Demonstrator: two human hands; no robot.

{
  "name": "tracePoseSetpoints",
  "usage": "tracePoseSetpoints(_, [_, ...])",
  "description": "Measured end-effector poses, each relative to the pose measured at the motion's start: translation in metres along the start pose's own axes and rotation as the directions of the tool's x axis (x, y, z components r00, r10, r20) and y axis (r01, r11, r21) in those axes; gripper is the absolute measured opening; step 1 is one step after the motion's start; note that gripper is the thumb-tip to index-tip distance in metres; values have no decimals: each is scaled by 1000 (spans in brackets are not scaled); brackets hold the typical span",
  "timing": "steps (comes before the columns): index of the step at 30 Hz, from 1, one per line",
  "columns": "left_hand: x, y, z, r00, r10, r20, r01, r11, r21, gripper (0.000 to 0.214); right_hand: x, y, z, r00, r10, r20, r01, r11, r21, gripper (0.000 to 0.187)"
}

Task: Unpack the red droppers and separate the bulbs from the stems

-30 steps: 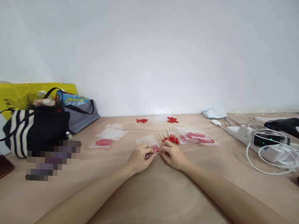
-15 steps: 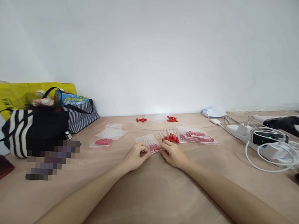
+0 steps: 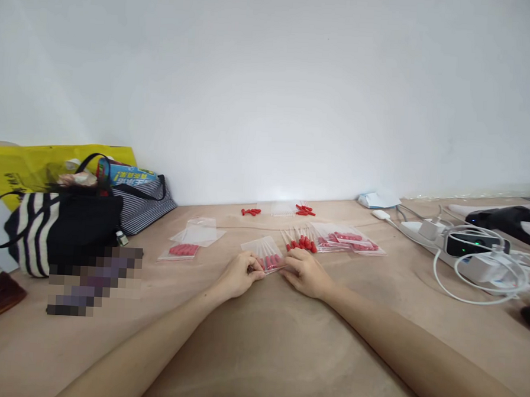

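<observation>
Centrally, a clear bag [image 3: 261, 247] with red-tipped sticks [image 3: 271, 261] inside is held at its near edge between two hands.

Its near left corner is pinched narrowly by the left hand [image 3: 241, 274]; its near right corner is gripped by the right hand [image 3: 305, 274], though how tightly cannot be told, as the contact is partly hidden. Loose sticks [image 3: 302, 243] with red ends are spread just beyond the right hand. Filled bags [image 3: 354, 243] are piled to their right, and another filled bag [image 3: 183, 250] is laid on the table [image 3: 248, 351], left of the hands.
</observation>
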State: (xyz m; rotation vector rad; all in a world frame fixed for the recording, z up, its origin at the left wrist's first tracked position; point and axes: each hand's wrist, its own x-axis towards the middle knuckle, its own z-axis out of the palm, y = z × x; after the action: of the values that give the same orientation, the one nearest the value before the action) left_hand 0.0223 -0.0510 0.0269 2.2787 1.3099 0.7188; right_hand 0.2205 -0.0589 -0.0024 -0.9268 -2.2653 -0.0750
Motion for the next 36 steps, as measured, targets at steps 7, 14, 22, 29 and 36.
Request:
tracePoseSetpoints(7, [4, -7, 1, 999, -42, 0, 42, 999, -13, 7, 0, 3, 3, 1000, -12, -19, 12, 1000, 22, 6])
tracePoseSetpoints(14, [6, -10, 0, 995, -94, 25, 96, 990, -99, 11, 2, -1, 0, 1000, -13, 0, 13, 998, 56, 8])
tracePoseSetpoints(22, [6, -8, 1, 988, -145, 56, 153, 969, -194, 16, 4, -3, 3, 996, -83, -11, 84, 994, 73, 15])
tracePoseSetpoints(29, [6, -10, 2, 990, -127, 66, 139, 966, -216, 18, 3, -2, 4, 997, -67, -26, 67, 997, 30, 16])
tracePoseSetpoints(36, [5, -10, -1, 990, -115, 80, 127, 977, -171, 19, 4, 3, 3, 1000, 12, -27, -13, 999, -40, 11])
